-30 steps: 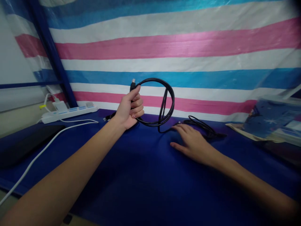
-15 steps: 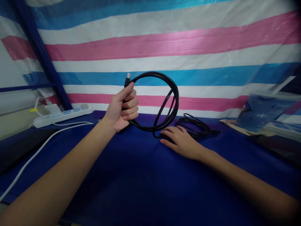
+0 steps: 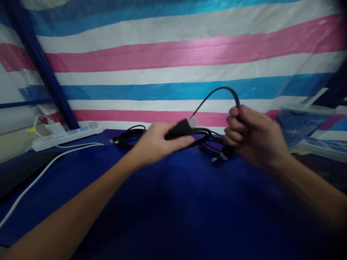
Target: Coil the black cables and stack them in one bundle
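My left hand [image 3: 159, 141] is closed around the black plug end [image 3: 180, 129] of a cable, its pale metal tip pointing up and right. Black loops of cable [image 3: 204, 136] extend rightward from that hand. To the right, my right hand [image 3: 255, 133] is closed on a black cable strand [image 3: 223, 88], which arches up and over toward the plug. Motion blur hides whether both belong to one cable. Behind my left hand lies a coiled black cable [image 3: 127, 137] on the blue table. Another black coil [image 3: 211, 148] with light connector tips lies between the hands.
A white power strip [image 3: 67, 137] with a plugged-in adapter stands at the back left. A white cord [image 3: 40, 177] crosses the table beside a dark flat object [image 3: 24, 169]. At the right is a blue container [image 3: 300, 121]. Striped sheeting [image 3: 162, 57] hangs behind.
The upright loop has been lowered. My left hand has moved right and turned to grip a plug end. My right hand has risen off the table and closed on a strand.
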### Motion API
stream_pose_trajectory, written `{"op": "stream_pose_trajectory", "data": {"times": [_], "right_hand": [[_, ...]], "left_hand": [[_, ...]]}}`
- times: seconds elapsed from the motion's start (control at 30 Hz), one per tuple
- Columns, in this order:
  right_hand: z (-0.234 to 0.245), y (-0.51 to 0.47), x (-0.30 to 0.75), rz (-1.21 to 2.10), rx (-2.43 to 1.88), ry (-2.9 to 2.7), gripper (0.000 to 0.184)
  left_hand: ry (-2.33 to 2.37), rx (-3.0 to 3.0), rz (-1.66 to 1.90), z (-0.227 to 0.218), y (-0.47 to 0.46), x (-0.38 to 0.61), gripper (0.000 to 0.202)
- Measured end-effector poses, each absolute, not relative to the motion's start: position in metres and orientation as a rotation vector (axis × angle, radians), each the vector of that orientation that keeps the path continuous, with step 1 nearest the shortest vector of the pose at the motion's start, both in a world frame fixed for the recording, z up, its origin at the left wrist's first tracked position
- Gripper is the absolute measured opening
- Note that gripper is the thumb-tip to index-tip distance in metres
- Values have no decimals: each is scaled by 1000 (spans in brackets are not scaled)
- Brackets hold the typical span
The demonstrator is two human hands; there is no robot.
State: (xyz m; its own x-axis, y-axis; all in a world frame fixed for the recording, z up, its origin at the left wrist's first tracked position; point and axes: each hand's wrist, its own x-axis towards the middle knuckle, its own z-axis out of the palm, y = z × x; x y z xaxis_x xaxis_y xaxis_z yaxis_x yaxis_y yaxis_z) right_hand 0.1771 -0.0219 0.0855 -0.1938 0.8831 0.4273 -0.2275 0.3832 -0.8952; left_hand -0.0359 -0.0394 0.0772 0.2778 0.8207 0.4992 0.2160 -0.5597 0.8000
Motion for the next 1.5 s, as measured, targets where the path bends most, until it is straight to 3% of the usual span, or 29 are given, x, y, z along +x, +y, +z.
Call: {"op": "stream_pose_trajectory", "data": {"times": [0.13,0.3,0.43,0.63,0.9,1.07,1.13,1.23,1.33,1.43,1.5], "right_hand": [[87,-48,169,1083,-568,-1724,27],[47,-51,141,272,-854,-2438,27],[33,-52,128,-198,-868,-2721,20],[44,-61,129,-452,-845,-2890,12],[52,-11,186,-253,-1335,-2808,26],[80,3,217,880,-1195,-2203,20],[87,0,218,1061,-1007,-1829,23],[87,-8,205,1109,-712,-1527,25],[80,-18,180,1135,-611,-1422,11],[75,-34,157,1047,-772,-1371,11],[77,-44,150,740,-815,-1372,18]], "left_hand": [[1005,1669,1251,60,-41,-10,37],[665,903,1408,77,-34,-23,33],[703,907,1512,84,-32,-31,35],[720,1049,1347,81,-30,-33,31],[514,1190,1367,114,-46,-56,44],[454,1184,1478,113,-49,-55,53],[432,1142,1565,113,-48,-54,52],[384,1087,1657,115,-48,-56,51],[304,1112,1628,111,-49,-53,52],[172,1240,1309,95,-49,-41,52],[118,1301,969,81,-50,-31,52]]}}
